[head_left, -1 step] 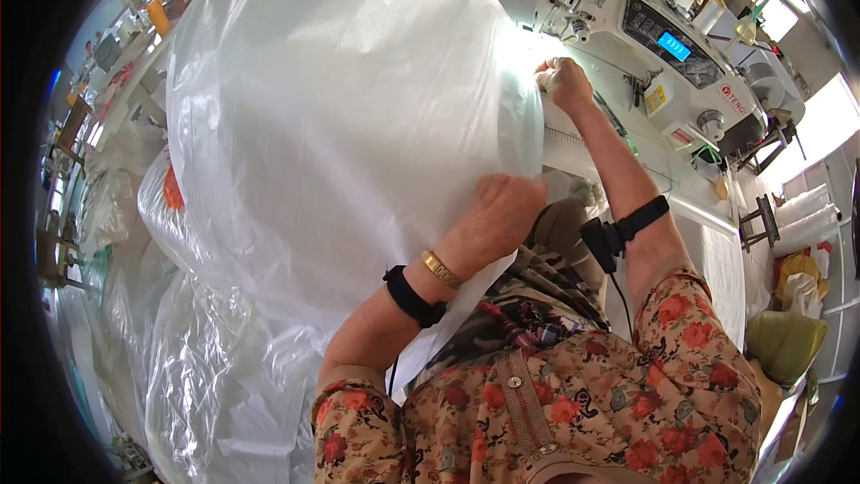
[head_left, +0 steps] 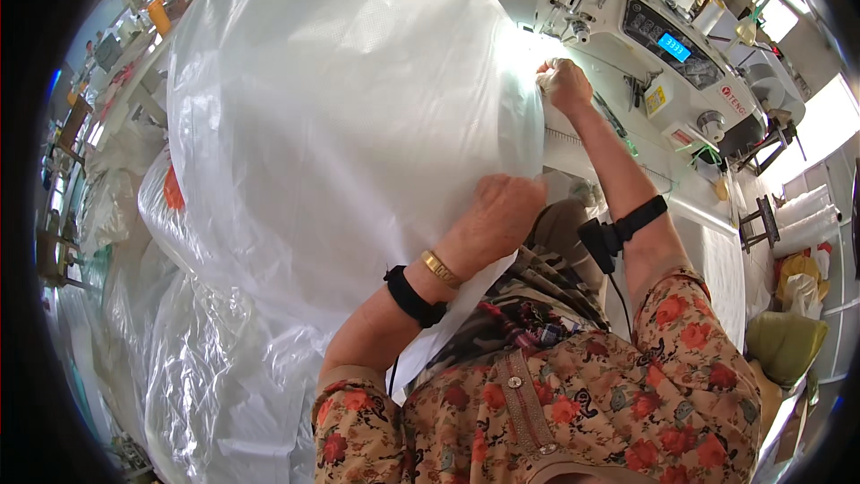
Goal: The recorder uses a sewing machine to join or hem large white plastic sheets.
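A wide sheet of translucent white plastic [head_left: 340, 116] spreads from the far left over to the sewing machine [head_left: 645, 45]. Along the sheet's right edge, close to my lap, my left hand [head_left: 502, 211] is closed on the plastic; its fingertips are partly hidden. Farther off, my right hand [head_left: 566, 85] is closed with its fingers pinched at the same edge, just in front of the brightly lit needle area. The glare there hides the needle and the exact seam.
Crumpled clear plastic [head_left: 197, 367] piles up at the left, below the sheet. A small dark tool with a green end [head_left: 618, 125] lies on the machine's table beside my right forearm. At the right stand a dark stool [head_left: 760, 222] and an olive cushion [head_left: 786, 336].
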Tool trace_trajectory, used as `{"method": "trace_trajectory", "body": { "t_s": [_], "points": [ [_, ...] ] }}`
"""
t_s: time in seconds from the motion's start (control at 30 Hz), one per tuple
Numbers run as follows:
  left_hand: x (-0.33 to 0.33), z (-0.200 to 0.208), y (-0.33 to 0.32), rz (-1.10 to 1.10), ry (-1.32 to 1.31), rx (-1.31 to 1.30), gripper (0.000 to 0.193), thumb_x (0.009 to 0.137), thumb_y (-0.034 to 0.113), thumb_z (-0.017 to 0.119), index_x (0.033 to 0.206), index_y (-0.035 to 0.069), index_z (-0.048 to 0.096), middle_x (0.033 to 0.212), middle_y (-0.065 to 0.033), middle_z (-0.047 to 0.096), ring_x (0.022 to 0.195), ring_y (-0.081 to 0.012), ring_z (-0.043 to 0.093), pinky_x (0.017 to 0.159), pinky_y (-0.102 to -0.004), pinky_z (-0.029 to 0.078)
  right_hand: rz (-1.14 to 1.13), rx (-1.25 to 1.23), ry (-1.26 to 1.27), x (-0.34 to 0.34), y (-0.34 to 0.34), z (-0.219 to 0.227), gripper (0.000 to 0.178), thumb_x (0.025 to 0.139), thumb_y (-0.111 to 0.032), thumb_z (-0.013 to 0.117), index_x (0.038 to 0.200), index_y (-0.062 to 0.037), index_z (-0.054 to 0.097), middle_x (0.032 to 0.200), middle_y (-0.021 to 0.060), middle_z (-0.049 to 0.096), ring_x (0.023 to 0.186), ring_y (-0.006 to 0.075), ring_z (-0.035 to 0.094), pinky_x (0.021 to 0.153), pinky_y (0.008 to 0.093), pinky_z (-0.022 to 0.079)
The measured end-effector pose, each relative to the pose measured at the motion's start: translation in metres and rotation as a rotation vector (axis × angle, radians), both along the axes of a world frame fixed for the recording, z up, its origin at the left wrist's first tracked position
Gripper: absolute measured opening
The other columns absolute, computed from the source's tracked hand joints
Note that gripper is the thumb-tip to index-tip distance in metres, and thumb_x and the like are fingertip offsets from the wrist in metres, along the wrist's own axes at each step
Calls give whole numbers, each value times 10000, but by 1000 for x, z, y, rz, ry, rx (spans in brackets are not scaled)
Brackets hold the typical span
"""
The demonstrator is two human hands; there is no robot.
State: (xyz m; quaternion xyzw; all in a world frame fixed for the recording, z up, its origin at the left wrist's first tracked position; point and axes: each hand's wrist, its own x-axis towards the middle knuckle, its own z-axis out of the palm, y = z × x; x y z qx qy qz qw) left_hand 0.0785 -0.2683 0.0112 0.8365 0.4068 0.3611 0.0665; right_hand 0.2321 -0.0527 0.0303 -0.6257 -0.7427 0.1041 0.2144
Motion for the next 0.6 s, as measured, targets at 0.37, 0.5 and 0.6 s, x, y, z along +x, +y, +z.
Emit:
{"method": "trace_trajectory", "body": {
  "t_s": [0.37,0.5,0.6],
  "points": [
    [0,10,-1,17,60,-119,32,812,14,516,822,15,546,656,-194,611,689,-400,638,616,-481,482,-344,-1,-161,-13,17,-18,390,790,-294,678,1149,-152,619,1210,39,544,1253,249,405,987,482,308],
    [1,10,-1,22,77,-129,36,812,14,516,831,19,547,671,-187,619,707,-389,644,628,-480,482,-422,-23,-131,-23,21,-10,273,787,-218,642,1047,-137,667,1209,32,555,1236,236,420,980,452,316],
    [2,9,-1,30,73,-126,46,808,8,512,835,22,547,684,-180,624,718,-383,647,636,-479,482,-433,-12,-135,-27,17,-5,193,780,-178,629,954,-121,690,1172,41,580,1208,230,457,961,436,339]
  ]
}}
